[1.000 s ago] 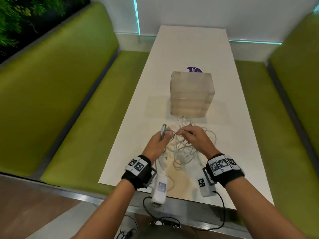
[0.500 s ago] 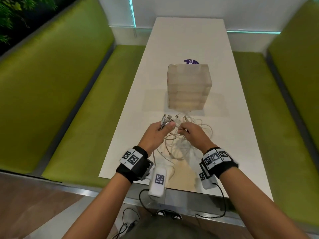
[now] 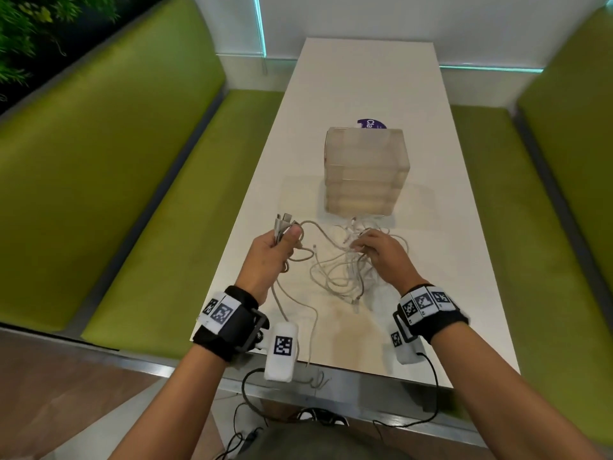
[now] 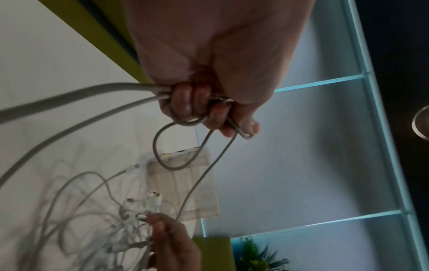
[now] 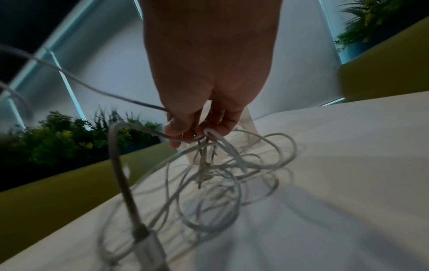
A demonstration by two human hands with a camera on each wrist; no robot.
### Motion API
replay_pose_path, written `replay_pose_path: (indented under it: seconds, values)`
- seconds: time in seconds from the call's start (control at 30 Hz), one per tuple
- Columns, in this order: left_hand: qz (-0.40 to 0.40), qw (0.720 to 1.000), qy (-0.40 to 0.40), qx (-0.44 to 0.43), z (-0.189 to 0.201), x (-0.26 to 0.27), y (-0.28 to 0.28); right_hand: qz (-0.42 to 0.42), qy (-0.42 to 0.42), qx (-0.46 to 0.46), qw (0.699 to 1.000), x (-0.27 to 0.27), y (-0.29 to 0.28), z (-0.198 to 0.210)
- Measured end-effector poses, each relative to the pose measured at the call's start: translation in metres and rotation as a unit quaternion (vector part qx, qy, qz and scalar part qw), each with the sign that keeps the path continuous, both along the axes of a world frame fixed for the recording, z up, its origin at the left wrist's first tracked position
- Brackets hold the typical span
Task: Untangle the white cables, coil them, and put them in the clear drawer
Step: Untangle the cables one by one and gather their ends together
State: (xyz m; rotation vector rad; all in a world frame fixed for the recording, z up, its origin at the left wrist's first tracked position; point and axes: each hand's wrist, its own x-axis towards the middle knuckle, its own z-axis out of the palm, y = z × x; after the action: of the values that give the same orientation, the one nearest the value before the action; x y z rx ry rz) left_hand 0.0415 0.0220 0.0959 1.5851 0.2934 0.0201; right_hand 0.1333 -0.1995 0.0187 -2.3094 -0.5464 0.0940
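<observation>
A tangle of white cables (image 3: 335, 277) hangs and lies over the near half of the white table (image 3: 371, 94). My left hand (image 3: 275, 250) is raised at the left and grips several cable ends, their metal plugs (image 3: 282, 222) sticking up past the thumb; in the left wrist view its fingers (image 4: 199, 108) curl round the strands (image 4: 162, 152). My right hand (image 3: 378, 250) pinches the knot of strands, seen in the right wrist view (image 5: 204, 135). One strand (image 3: 325, 235) spans between both hands. The clear drawer unit (image 3: 365, 171) stands just beyond, all drawers closed.
Green benches (image 3: 139, 180) run along both sides of the table. A purple sticker (image 3: 371, 123) lies behind the drawer unit. A loose cable tail (image 3: 311, 346) trails to the table's near edge. A plant wall (image 3: 30, 24) sits at the far left.
My hands have drawn apart: the left one moved left with the plug ends, the right one stayed on the knot. A strand now stretches between them.
</observation>
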Motion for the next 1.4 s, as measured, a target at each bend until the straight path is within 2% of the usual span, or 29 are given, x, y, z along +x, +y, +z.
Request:
replay_pose_path:
  seconds: [0.1,0.23,0.4,0.5,0.67,0.87,1.0,1.13,1.3,1.4]
  values:
    - [-0.036,0.996,0.028,0.075,-0.017,0.014,-0.013,0.003,-0.002,0.013,1.0,-0.005,0.008,0.006]
    - [-0.106,0.973,0.058,0.199,-0.035,0.033,-0.036,-0.001,-0.008,0.022,1.0,-0.007,0.017,0.014]
    - [-0.162,0.959,0.066,0.223,-0.035,0.04,-0.06,0.005,-0.007,-0.018,1.0,-0.008,0.021,0.016]
    - [-0.169,0.951,0.06,0.253,-0.031,0.04,-0.06,-0.001,-0.005,-0.033,0.999,-0.009,0.023,0.017]
    - [-0.161,0.957,0.057,0.235,-0.027,0.038,-0.049,-0.008,-0.006,-0.045,0.999,-0.01,0.021,0.015]
    - [-0.112,0.978,0.042,0.168,-0.014,0.029,-0.04,-0.024,-0.061,-0.073,0.995,-0.019,0.028,0.006]
    - [-0.101,0.983,0.039,0.149,-0.007,0.02,-0.03,-0.067,-0.016,-0.049,0.996,-0.015,0.026,0.002]
    - [-0.077,0.99,0.024,0.116,0.003,0.009,-0.018,-0.043,-0.054,-0.132,0.989,-0.006,0.015,-0.002]
    - [-0.05,0.995,0.008,0.087,0.013,-0.001,-0.01,-0.03,-0.077,-0.137,0.987,0.002,0.007,0.0]
    - [-0.038,0.996,0.007,0.076,0.01,-0.003,-0.012,-0.03,-0.034,-0.128,0.991,0.003,0.01,0.006]
